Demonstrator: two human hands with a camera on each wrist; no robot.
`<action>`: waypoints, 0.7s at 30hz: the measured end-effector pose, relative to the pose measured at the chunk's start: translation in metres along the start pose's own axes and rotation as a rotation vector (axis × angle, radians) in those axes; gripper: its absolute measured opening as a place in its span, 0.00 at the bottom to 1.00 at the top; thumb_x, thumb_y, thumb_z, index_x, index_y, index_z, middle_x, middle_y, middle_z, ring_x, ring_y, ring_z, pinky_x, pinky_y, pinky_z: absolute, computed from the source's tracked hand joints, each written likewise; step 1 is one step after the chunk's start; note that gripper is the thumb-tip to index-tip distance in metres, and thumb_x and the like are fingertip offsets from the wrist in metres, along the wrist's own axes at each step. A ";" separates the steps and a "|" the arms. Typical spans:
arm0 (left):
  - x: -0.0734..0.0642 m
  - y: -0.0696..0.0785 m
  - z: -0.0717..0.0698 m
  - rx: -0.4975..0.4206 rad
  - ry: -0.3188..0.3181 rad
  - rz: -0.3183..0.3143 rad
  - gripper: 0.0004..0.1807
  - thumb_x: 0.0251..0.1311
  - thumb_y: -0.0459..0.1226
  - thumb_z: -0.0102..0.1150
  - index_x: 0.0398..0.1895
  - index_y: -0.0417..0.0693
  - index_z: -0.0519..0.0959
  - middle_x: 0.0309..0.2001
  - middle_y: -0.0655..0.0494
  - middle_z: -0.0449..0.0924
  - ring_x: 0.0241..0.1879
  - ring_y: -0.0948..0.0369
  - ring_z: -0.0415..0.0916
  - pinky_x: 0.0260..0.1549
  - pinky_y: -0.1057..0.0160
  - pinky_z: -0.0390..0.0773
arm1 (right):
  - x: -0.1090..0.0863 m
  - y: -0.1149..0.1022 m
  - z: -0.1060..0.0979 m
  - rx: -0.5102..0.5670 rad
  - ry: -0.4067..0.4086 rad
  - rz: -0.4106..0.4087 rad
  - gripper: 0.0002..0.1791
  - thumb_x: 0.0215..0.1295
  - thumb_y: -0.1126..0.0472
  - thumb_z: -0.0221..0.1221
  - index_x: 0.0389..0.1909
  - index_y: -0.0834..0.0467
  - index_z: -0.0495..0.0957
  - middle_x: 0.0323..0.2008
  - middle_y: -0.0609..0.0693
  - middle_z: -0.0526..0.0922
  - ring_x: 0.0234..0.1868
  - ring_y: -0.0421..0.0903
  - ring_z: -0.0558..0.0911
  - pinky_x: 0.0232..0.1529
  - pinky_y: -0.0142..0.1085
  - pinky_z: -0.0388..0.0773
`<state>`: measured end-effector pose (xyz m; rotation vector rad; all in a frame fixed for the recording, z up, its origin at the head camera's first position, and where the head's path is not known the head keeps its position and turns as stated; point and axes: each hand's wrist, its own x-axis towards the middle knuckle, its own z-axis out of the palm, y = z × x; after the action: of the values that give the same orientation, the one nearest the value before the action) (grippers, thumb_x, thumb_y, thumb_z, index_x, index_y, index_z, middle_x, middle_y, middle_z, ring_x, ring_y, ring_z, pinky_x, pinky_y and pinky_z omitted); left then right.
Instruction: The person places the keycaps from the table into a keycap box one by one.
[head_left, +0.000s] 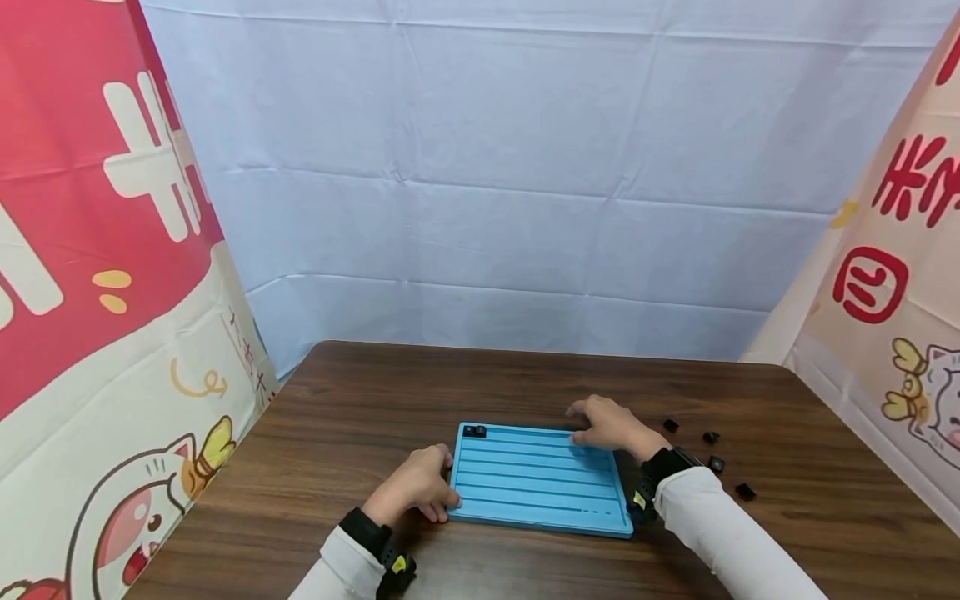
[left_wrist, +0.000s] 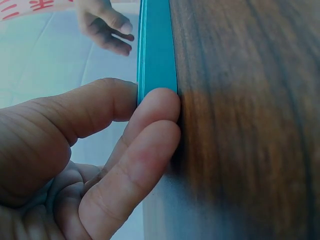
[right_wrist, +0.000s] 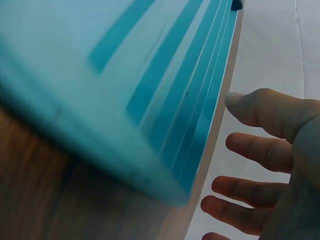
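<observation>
A light-blue board [head_left: 536,479] with raised horizontal ribs lies on the table, two small black square pieces [head_left: 474,431] in its top left corner. My left hand [head_left: 420,483] holds the board's left edge; in the left wrist view its thumb meets the top rim, while two fingertips [left_wrist: 162,107] touch the side wall. Over the board's upper right corner, my right hand [head_left: 611,427] is spread with nothing in it. The right wrist view shows its fingers [right_wrist: 250,192] apart, beyond the far edge of the board.
Several loose black square pieces [head_left: 716,464] are scattered on the brown wooden table [head_left: 360,400], right of the board. A pale blue cloth [head_left: 510,183] hangs behind the table. Printed cloths hang on the left [head_left: 60,333] and right [head_left: 892,375].
</observation>
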<state>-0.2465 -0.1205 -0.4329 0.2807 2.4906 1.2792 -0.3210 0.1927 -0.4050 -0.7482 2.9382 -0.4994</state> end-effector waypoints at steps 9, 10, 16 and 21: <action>-0.001 -0.001 0.000 -0.018 -0.011 0.013 0.29 0.45 0.23 0.66 0.52 0.29 0.66 0.16 0.45 0.76 0.14 0.54 0.77 0.13 0.60 0.79 | -0.012 0.021 -0.006 0.040 -0.017 0.042 0.20 0.61 0.61 0.61 0.52 0.65 0.74 0.49 0.62 0.76 0.49 0.61 0.74 0.44 0.55 0.73; -0.001 0.000 0.000 -0.018 -0.011 0.014 0.29 0.45 0.23 0.66 0.52 0.28 0.66 0.16 0.45 0.76 0.14 0.54 0.77 0.13 0.60 0.79 | -0.013 0.023 -0.006 0.045 -0.017 0.047 0.20 0.61 0.62 0.61 0.52 0.66 0.74 0.48 0.61 0.76 0.49 0.61 0.74 0.44 0.55 0.73; -0.002 0.001 -0.002 -0.012 -0.008 0.006 0.29 0.46 0.23 0.66 0.53 0.28 0.65 0.17 0.45 0.76 0.14 0.54 0.77 0.13 0.60 0.79 | -0.020 0.035 -0.011 0.036 0.002 0.070 0.19 0.61 0.62 0.60 0.52 0.67 0.74 0.49 0.64 0.75 0.51 0.63 0.73 0.45 0.56 0.73; -0.003 0.001 -0.001 -0.016 -0.012 0.001 0.29 0.46 0.23 0.66 0.53 0.28 0.65 0.17 0.45 0.76 0.14 0.54 0.77 0.13 0.60 0.79 | -0.026 0.046 -0.015 0.022 0.010 0.110 0.19 0.60 0.63 0.61 0.51 0.67 0.74 0.49 0.65 0.75 0.51 0.65 0.72 0.44 0.57 0.72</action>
<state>-0.2444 -0.1217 -0.4312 0.2843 2.4694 1.2942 -0.3210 0.2471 -0.4066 -0.5791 2.9574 -0.5258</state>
